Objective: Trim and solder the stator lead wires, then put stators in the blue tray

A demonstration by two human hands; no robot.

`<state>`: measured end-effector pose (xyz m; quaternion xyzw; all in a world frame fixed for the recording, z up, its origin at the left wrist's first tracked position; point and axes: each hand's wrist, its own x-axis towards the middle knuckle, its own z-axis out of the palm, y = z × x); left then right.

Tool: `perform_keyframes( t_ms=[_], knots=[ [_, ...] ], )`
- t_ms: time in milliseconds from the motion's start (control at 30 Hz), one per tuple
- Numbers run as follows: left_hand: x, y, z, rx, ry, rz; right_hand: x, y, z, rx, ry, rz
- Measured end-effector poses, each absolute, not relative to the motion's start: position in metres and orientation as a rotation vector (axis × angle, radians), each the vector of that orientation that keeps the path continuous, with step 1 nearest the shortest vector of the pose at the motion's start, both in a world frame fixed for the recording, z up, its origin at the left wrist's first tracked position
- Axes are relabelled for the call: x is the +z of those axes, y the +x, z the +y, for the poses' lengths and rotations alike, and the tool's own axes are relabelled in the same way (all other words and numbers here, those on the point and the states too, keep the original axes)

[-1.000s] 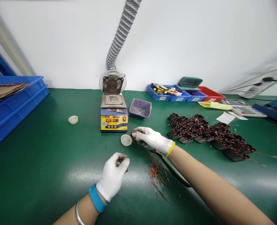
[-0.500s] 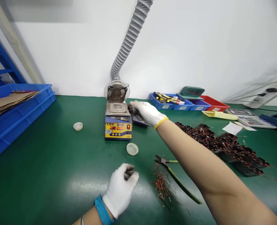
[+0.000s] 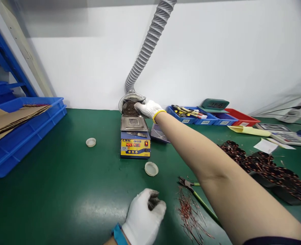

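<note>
My right hand (image 3: 149, 109), in a white glove with a yellow cuff, reaches to the edge of the small fan (image 3: 130, 108) behind the solder pot (image 3: 135, 139). Its fingertips are closed together, and what they hold, if anything, is hidden. The pot has a square metal top and a lit red display. My left hand (image 3: 145, 216), also gloved, rests low over the table with fingers loosely curled and a gap to the thumb; I see nothing in it. To its right lie copper wire clippings (image 3: 189, 212) and green-handled cutters (image 3: 188, 183).
Dark copper-wound coils (image 3: 267, 166) stand in rows at the right. A small dark tray (image 3: 160, 133) sits beside the pot. Two round lids (image 3: 151, 168) lie on the table. Blue bins (image 3: 186, 119) of tools line the wall, and a blue crate (image 3: 25, 126) holds cardboard at the left.
My right hand has moved from beside the pot, where a dark coil showed at its fingers, up and back to the fan. The left hand keeps its curl. The view has shifted.
</note>
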<state>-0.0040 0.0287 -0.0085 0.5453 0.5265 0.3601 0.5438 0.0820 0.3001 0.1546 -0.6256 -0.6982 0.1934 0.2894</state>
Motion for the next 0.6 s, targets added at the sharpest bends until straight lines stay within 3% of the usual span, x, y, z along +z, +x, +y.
perform_keyframes(
  t_ms=[133, 233, 500, 600],
  knots=[
    [-0.011, -0.003, 0.028, 0.858, 1.285, 1.257, 0.158, 0.074, 0.297, 0.074, -1.703, -2.001],
    [-0.011, -0.004, 0.027, 0.856, 1.301, 1.259, 0.146, 0.064, 0.289, -0.074, -1.713, -2.110],
    [0.002, -0.008, 0.030, 0.887, 1.270, 1.236, 0.163, 0.075, 0.258, -0.149, -1.716, -2.026],
    [0.006, -0.010, 0.032, 1.009, 1.087, 1.170, 0.162, 0.089, 0.217, -0.009, -1.685, -1.889]
  ],
)
